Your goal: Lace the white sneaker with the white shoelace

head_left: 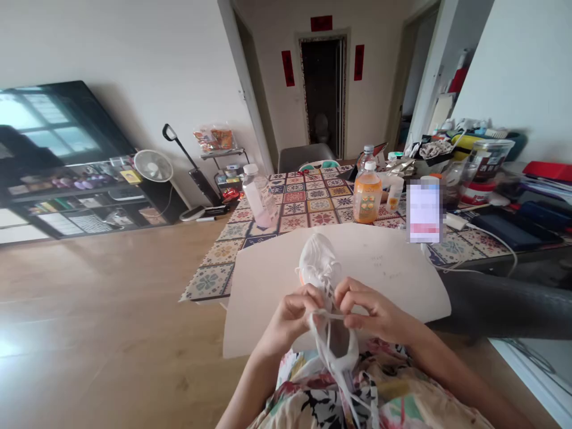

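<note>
Shoe [319, 268] is lying on the paper sheet [384, 268], toe pointing away, between left hand [292, 316] and right hand [369, 310]. Juice bottle [367, 193] is standing behind the sheet on the table [308, 202]; clear bottle [259, 196] is sitting further left.

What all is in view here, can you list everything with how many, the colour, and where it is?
shoe: one, white, on the paper sheet, heel toward the person
laces: white, pinched between both hands, ends hanging over the lap
paper sheet: one, cream, over the near table edge
table: one, patterned tile cloth, centre
juice bottle: one, orange, on the table behind the shoe
clear bottle: one, pinkish liquid, table's left edge
fan: one, white, by the shelf at left
television: one, black, far left
chair: one, grey, far end of the table
left hand: on the laces
right hand: on the laces
</note>
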Demonstrator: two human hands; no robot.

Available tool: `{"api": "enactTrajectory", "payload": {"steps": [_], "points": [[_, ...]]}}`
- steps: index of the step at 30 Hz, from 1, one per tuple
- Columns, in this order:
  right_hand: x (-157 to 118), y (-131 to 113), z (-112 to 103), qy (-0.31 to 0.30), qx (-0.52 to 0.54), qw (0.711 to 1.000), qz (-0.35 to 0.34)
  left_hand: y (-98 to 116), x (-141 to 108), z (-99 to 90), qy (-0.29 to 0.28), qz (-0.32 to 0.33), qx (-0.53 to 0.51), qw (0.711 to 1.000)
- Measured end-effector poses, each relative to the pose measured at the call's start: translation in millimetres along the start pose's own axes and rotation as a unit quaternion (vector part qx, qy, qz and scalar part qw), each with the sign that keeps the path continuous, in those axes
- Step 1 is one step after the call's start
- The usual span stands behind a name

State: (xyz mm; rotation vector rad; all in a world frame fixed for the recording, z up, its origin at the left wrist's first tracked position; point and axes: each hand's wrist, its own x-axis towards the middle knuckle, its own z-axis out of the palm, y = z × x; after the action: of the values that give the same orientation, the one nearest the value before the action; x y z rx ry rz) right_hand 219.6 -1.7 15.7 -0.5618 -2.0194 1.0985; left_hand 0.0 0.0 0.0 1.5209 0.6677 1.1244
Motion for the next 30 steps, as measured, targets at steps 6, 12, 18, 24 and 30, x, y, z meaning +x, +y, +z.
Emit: {"api": "enactTrajectory", "payload": {"steps": [6,12,18,24,30], "points": [[-4.2,-7.7,-10.4,0.209,0.215,0.953,-0.048,22.8,-4.9,-20.9,0.136,0.138,-0.179,0.965],[-10.1,-13.0,-5.6,0.38,0.13,0.915,-0.037,35.3,-14.5,-14.3,0.063,0.196,-0.121,0.971],[-10.8,-20.4,15.9,0.153,-0.279,0.934,-0.163,19.6,-13.4,25.0,0.024,-0.09,-0.109,0.99],[-6.6,-24.9,22.7,0.092,-0.336,0.91,-0.223,13.5,-12.4,35.5,0.079,-0.039,-0.134,0.987],[-10.5,-28.5,24.8,0.113,-0.28,0.934,-0.193,14.9,-15.1,31.5,0.092,0.126,0.038,0.987]]}}
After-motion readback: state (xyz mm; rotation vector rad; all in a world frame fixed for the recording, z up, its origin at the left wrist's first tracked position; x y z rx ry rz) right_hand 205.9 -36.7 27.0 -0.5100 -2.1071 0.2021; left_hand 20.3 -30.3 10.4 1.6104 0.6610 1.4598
